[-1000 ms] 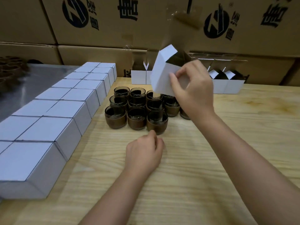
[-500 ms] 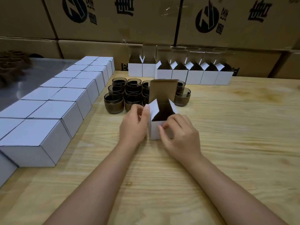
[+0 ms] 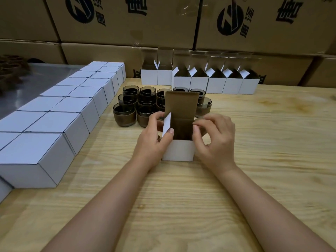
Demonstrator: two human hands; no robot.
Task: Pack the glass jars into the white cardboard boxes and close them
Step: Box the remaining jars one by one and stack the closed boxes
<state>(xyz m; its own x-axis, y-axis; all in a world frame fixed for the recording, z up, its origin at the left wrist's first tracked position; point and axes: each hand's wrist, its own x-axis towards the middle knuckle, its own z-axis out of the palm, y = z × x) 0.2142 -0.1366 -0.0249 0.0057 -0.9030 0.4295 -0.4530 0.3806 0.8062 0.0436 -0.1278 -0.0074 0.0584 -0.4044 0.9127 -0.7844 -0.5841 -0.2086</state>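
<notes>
An open white cardboard box [image 3: 179, 150] stands on the wooden table in front of me, its brown-lined lid upright at the back. My left hand [image 3: 154, 139] grips the box's left side and its raised left flap. My right hand [image 3: 214, 140] pinches the right flap at the box's right edge. The inside of the box looks dark and I cannot tell what it holds. Behind it sits a cluster of several dark glass jars [image 3: 124, 113], partly hidden by the lid.
Two long rows of closed white boxes [image 3: 60, 124] fill the left side. A row of open white boxes [image 3: 214, 84] lines the back, under stacked brown cartons [image 3: 127, 19]. Bare wooden table [image 3: 272, 142] spreads to the right and front.
The box came down from the air in my right hand to the table. My left hand moved onto its left side, and both hands now hold the side flaps.
</notes>
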